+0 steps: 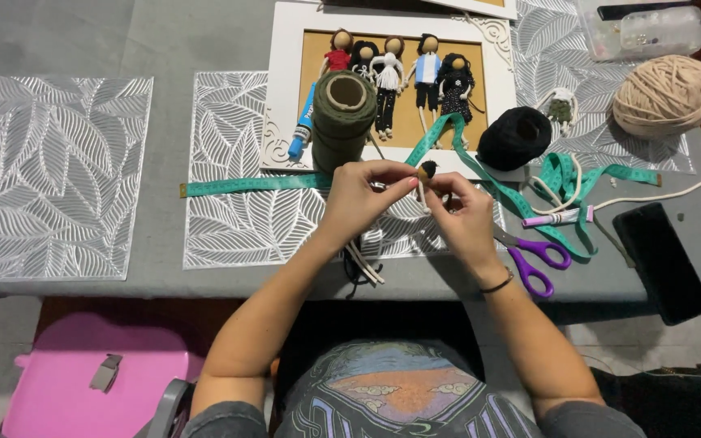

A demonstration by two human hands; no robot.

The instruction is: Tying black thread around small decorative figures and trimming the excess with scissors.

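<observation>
Both hands meet over the silver leaf placemat (237, 219) in front of me. My left hand (359, 195) and my right hand (460, 215) pinch a small cord doll (426, 172) with a wooden bead head and dark hair between them. Pale cord strands (364, 264) hang below my left wrist over the table edge. Just beyond my hands stands an olive green spool of cord (342, 118), and a teal measuring tape (253, 184) runs across the mat behind them.
A white frame (285, 89) holds several finished cord dolls on a tan board. A black yarn ball (515, 138), beige yarn ball (667, 95), purple scissors (535, 258), glue tube (557, 216), black phone (660, 261) and clear box (642, 32) lie right. A pink stool (83, 381) stands lower left.
</observation>
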